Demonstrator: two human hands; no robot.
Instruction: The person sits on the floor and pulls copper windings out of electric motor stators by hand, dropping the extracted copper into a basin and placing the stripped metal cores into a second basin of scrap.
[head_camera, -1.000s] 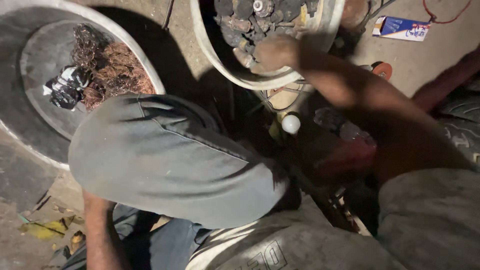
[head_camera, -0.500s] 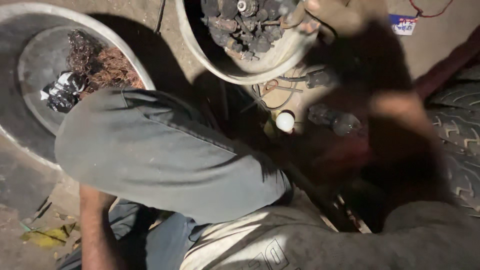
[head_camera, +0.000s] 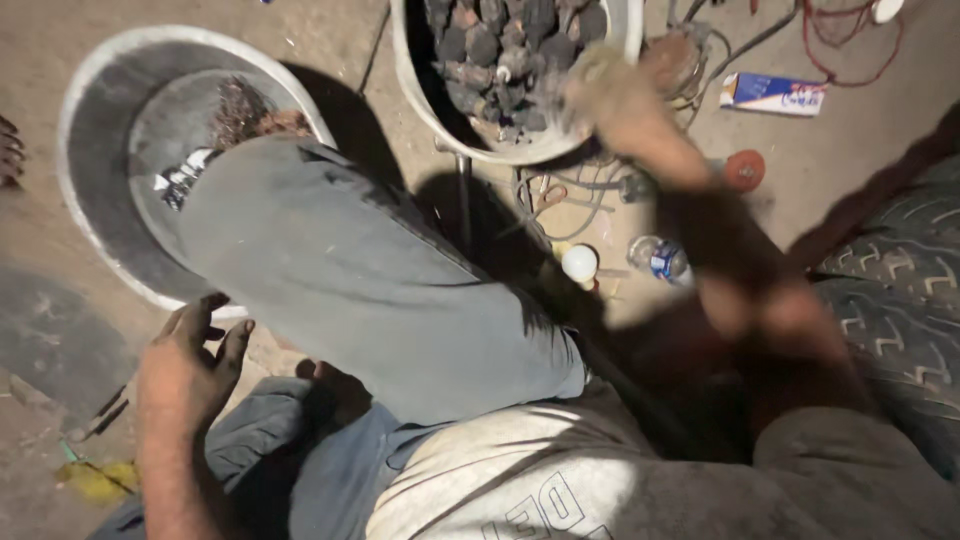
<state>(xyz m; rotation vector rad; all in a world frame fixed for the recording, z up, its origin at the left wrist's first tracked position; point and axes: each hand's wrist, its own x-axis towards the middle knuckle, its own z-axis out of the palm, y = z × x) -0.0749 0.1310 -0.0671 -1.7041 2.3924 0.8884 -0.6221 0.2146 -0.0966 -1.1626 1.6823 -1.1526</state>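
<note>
My right hand (head_camera: 612, 100) reaches forward to the near right rim of a white bowl (head_camera: 415, 95) heaped with dark, lumpy metal pieces (head_camera: 500, 50). The hand is blurred, and I cannot tell whether it grips the rim or a piece. My left hand (head_camera: 190, 365) hovers low at the left beside my raised knee in grey trousers (head_camera: 350, 270). Its fingers are apart and it holds nothing.
A large grey basin (head_camera: 100, 130) at the left holds a tangle of copper wire (head_camera: 245, 115). On the dirt floor lie a white bulb (head_camera: 578, 262), a small plastic bottle (head_camera: 655, 258), an orange disc (head_camera: 745, 170), a blue-and-white box (head_camera: 770, 93) and red wires (head_camera: 850, 40). A tyre (head_camera: 890, 290) lies at the right.
My right hand shifted along the bowl's rim toward its right side. The view has shifted, and my left hand has come into view beside the knee.
</note>
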